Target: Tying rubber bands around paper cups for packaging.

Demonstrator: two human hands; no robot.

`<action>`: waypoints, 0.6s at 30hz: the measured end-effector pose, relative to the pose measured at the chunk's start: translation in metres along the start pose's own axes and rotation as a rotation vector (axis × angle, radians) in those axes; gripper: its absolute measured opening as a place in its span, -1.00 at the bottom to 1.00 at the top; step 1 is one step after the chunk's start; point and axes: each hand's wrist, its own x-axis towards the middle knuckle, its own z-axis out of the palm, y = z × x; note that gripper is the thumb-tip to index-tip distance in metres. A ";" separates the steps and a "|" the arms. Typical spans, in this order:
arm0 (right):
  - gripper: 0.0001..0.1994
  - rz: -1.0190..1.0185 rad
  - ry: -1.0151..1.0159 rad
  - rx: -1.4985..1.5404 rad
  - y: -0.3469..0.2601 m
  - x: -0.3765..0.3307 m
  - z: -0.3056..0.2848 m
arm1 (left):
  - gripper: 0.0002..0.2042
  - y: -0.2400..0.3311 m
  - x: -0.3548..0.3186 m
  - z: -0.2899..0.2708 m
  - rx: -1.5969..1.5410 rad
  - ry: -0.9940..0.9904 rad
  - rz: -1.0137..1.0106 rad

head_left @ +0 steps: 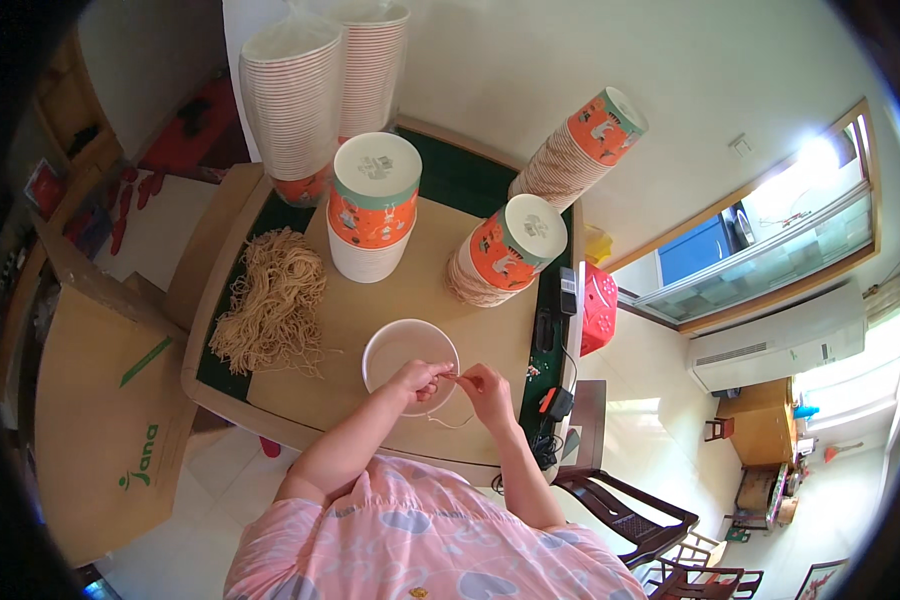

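A white paper bucket (388, 342) stands upright on the table, its mouth facing up. Over its near right rim my left hand (423, 381) is closed, pinching a thin beige cord (452, 424). Close by, just right of the rim, my right hand (486, 392) pinches the same cord, and the fingertips of both hands almost meet. One loose end of the cord hangs below the hands in a curve. What the cord does between the fingers is too small to make out. To the left lies a tangled heap of beige cords (270, 300).
Upside-down stacks of orange and green printed buckets (375, 215), (510, 250) stand farther back. Behind are plastic-wrapped stacks of white buckets (292, 100) and a leaning stack (580, 145). Chargers and cables (558, 402) line the right edge. A cardboard box (110, 420) stands left, a dark chair (625, 515) right.
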 end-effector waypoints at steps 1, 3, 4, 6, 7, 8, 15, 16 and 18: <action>-0.91 -0.033 -0.008 -0.016 -0.001 0.002 0.000 | -0.81 0.000 0.001 0.001 0.051 0.021 0.026; -0.92 -0.041 -0.009 -0.017 0.000 0.003 0.002 | -0.80 -0.001 0.001 0.002 0.103 0.042 0.053; -0.91 -0.048 -0.011 -0.019 0.000 0.004 0.003 | -0.82 -0.001 0.000 0.003 0.118 0.042 0.081; -0.91 -0.037 -0.013 -0.012 0.003 0.004 0.003 | -0.83 -0.002 0.001 0.001 0.132 0.043 0.109; -0.90 -0.028 -0.014 -0.006 0.005 0.004 0.003 | -0.86 -0.002 0.003 0.000 0.144 0.040 0.180; -0.90 -0.029 -0.015 -0.005 0.009 0.002 0.004 | -0.89 -0.004 0.004 -0.001 0.157 0.037 0.251; -0.91 0.204 0.036 0.054 0.011 -0.003 0.001 | -0.90 -0.010 -0.009 0.016 0.652 0.250 0.770; -0.91 0.223 0.047 0.076 0.014 -0.004 0.002 | -0.89 -0.010 -0.011 0.020 0.699 0.254 0.766; -0.91 0.251 0.055 0.142 0.022 -0.007 0.007 | -0.88 -0.009 -0.016 0.026 0.750 0.253 0.762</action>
